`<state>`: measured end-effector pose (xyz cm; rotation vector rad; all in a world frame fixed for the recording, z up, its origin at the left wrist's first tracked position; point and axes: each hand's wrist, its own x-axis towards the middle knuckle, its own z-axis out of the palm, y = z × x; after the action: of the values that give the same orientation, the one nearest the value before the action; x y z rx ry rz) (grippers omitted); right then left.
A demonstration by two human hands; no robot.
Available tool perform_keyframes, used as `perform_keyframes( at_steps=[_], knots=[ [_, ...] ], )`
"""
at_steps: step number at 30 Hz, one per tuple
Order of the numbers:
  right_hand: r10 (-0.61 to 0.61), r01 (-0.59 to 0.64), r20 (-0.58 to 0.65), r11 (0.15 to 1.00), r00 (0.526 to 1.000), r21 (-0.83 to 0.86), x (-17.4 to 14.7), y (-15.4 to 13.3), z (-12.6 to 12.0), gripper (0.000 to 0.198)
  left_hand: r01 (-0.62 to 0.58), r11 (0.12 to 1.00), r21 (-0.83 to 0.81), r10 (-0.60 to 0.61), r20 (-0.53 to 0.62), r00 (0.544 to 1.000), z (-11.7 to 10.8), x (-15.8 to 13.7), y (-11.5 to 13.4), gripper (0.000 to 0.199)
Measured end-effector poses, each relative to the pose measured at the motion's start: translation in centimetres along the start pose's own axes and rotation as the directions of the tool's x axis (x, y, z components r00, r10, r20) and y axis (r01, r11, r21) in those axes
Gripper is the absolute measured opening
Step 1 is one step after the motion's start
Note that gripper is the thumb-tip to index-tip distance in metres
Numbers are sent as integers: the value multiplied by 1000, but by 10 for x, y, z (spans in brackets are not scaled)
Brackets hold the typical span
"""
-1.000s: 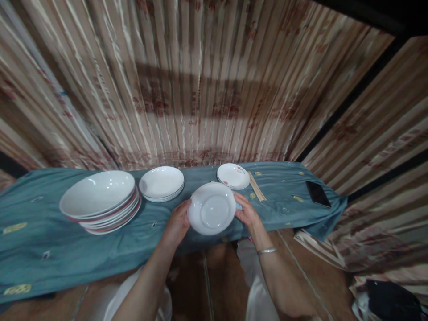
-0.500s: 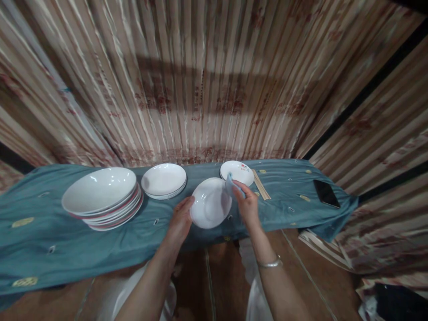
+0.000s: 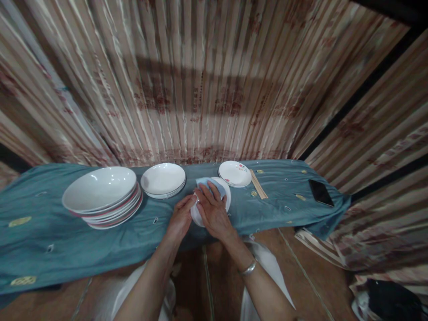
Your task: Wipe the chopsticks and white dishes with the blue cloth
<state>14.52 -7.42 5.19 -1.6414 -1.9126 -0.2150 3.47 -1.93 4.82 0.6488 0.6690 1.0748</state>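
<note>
My left hand (image 3: 181, 216) grips a white plate (image 3: 228, 191) by its left rim, fingers closed on the edge. Across the plate's inner face, my right hand (image 3: 214, 211) presses a light blue cloth (image 3: 203, 181), its fingers lying over it. Much of the plate is hidden behind both hands. A short stack of white plates (image 3: 163, 177) stands just beyond my left hand. Past my right hand lie small white plates with a flower print (image 3: 236, 173), and beside them a few wooden chopsticks (image 3: 258, 183).
A tall stack of large white dishes (image 3: 100, 189), some red-edged, stands on the left of the teal-covered table (image 3: 167, 236). A black phone (image 3: 321, 192) lies toward the right end. Patterned curtains (image 3: 200, 89) hang behind the table.
My right hand has moved left with the cloth, from the plate's right edge onto its inner face. My left hand keeps its grip on the rim.
</note>
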Motion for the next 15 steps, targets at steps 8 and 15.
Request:
perform_keyframes(
  at_steps=[8,15],
  knots=[
    [191,-172,-94,968,977,185,-4,37,8,56,24,998,52,-25,10,1000,-2,0,-1,35],
    [388,-304,-120,849,914,431,-27,73,29,61,35,996,77,-34,-18,999,-2,1,1,38]
  ],
)
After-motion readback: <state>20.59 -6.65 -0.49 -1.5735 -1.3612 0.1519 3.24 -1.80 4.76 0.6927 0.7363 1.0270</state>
